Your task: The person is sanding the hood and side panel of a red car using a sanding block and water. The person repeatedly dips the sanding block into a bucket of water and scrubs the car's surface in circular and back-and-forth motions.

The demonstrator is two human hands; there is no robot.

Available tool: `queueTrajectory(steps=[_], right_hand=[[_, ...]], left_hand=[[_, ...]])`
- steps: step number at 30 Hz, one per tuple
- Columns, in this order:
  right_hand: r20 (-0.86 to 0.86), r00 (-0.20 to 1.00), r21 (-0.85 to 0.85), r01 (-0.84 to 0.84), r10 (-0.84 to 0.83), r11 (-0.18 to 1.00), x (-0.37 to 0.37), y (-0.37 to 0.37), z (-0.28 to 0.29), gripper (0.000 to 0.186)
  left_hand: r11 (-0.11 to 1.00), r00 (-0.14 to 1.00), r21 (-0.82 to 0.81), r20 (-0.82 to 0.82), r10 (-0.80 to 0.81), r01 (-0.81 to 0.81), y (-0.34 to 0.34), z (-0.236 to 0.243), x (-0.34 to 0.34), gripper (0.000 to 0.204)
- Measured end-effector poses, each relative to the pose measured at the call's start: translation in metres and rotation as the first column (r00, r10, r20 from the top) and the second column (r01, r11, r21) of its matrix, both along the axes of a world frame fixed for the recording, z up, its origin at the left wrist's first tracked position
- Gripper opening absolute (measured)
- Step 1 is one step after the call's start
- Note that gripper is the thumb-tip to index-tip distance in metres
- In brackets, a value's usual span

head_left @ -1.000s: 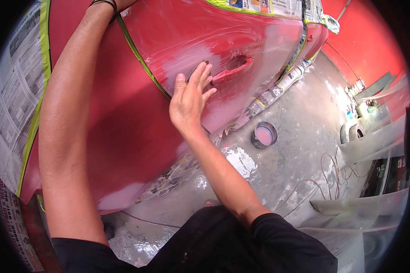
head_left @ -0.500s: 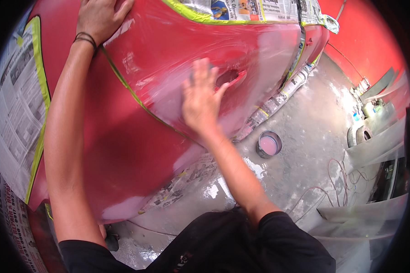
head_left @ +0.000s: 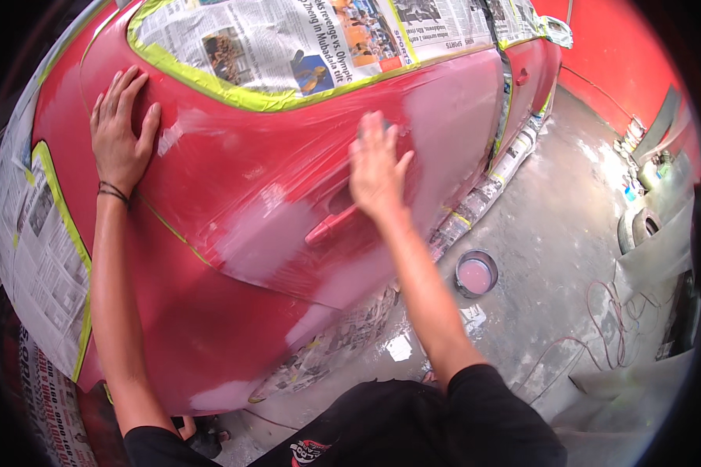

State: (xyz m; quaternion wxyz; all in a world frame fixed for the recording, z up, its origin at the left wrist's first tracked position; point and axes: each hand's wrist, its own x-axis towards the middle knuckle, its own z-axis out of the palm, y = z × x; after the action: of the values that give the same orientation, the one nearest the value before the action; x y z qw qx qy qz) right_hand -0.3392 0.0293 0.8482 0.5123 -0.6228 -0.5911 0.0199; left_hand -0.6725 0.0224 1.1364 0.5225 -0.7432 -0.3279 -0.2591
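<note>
A red car body panel (head_left: 187,303) with pale pink-grey primer patches curves across the view, its door wet and streaked. My left hand (head_left: 121,144) lies flat on the upper red surface, fingers spread, with nothing in it. On the car door (head_left: 288,175), beside the red door handle (head_left: 331,227), my right hand (head_left: 378,171) presses with fingers outstretched. A dark edge of what looks like sandpaper (head_left: 387,124) shows at its fingertips; the rest is hidden beneath the hand.
Newspaper (head_left: 265,58) edged with yellow-green masking tape (head_left: 265,101) covers the window. A dark bucket (head_left: 476,272) of pinkish liquid stands on the wet grey floor (head_left: 522,226). Hoses (head_left: 592,335) and a tire (head_left: 645,224) are at the right, before a red wall (head_left: 631,54).
My view has shifted, showing more of the papered window. My right hand has moved from left of the door handle to its upper right, with the dark edge still under its fingers.
</note>
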Motion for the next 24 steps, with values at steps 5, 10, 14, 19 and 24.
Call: queueTrajectory(steps=[5,10,14,19,24], right_hand=[[-0.138,0.982,-0.032,0.125,-0.129,0.992,0.053,0.045,0.024,0.063],[0.174,0.982,0.126,-0.089,0.067,0.988,0.001,-0.003,-0.014,0.06],[-0.003,1.0,0.054,0.022,-0.022,0.998,0.114,0.074,0.012,0.06],[-0.099,0.98,0.087,0.183,-0.174,0.979,0.091,0.09,0.008,0.062],[0.298,0.941,0.209,-0.229,0.161,0.951,0.079,0.039,-0.041,0.056]], left_hand=[[0.999,1.0,-0.036,0.014,0.025,-0.025,0.001,0.002,0.013,0.051],[0.994,0.996,-0.059,-0.013,0.088,-0.089,-0.011,-0.007,0.013,0.058],[0.995,0.998,-0.068,-0.004,0.066,-0.066,-0.013,-0.008,0.018,0.063],[0.997,0.999,-0.071,0.008,0.032,-0.031,0.0,-0.01,0.027,0.063],[0.993,0.997,-0.093,-0.048,0.062,-0.066,-0.018,-0.007,0.012,0.063]])
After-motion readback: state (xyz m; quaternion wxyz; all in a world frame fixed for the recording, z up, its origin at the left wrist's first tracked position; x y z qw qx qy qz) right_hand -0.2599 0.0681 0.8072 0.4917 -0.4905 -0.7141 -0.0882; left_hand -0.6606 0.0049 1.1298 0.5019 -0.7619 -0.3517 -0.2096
